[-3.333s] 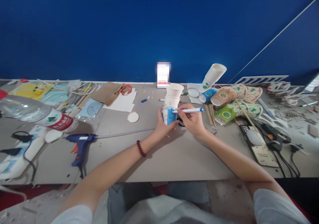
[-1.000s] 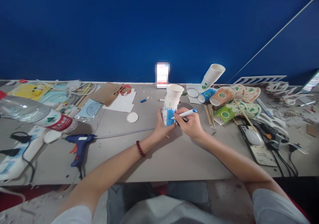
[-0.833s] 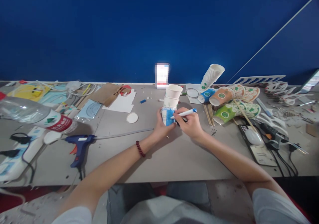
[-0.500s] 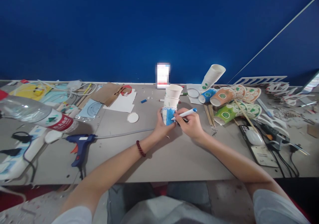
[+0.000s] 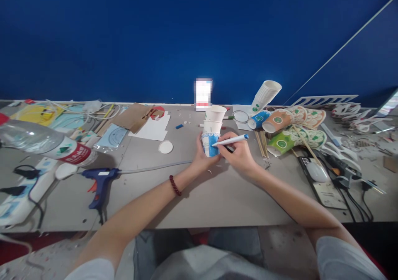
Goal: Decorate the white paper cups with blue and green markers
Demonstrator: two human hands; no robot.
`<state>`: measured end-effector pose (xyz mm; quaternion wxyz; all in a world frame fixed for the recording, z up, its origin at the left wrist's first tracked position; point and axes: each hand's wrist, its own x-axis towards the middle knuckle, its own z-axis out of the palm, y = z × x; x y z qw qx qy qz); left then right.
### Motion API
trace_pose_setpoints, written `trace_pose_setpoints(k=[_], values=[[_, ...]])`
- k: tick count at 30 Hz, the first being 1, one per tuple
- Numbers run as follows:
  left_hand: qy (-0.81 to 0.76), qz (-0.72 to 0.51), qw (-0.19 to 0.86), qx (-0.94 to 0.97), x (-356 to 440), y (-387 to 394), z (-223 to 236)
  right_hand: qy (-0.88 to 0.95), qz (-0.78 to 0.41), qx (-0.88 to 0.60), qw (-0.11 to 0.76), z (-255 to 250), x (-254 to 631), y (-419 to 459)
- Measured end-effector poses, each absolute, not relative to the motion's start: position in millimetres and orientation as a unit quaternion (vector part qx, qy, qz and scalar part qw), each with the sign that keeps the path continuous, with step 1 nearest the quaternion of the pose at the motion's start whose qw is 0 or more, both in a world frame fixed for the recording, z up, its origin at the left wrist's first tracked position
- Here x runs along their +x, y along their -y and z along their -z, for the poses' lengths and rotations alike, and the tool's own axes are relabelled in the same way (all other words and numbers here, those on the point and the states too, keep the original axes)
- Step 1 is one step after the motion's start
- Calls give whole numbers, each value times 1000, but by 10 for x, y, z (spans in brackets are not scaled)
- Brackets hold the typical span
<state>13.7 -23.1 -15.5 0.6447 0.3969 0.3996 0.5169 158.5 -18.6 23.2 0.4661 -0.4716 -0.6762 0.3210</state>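
Note:
My left hand is wrapped round a paper cup, white with patches of blue colouring and a scalloped pattern along its rim. Two white paper cups rise stacked out of its mouth. In my right hand is a white marker with a blue end, gripped like a pen. Its tip meets the blue side of the cup, and the blue end points up to the right. The fingers of my left hand behind the cup are partly hidden.
Left stand a glue gun, a water bottle and a power strip. Right lie printed paper cups, wooden sticks and a mouse. A stack of white cups leans near the blue wall. A lit phone screen stands behind.
The marker has tilted a little flatter, and its tip has shifted slightly left and up across the cup. The cups have moved a few pixels left with my left hand.

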Motion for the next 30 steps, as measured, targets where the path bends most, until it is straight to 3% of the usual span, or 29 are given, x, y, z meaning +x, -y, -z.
trace_pose_setpoints(k=[30], values=[[-420, -536, 561, 471, 169, 215, 292, 726, -297, -468, 407, -289, 1610, 201]])
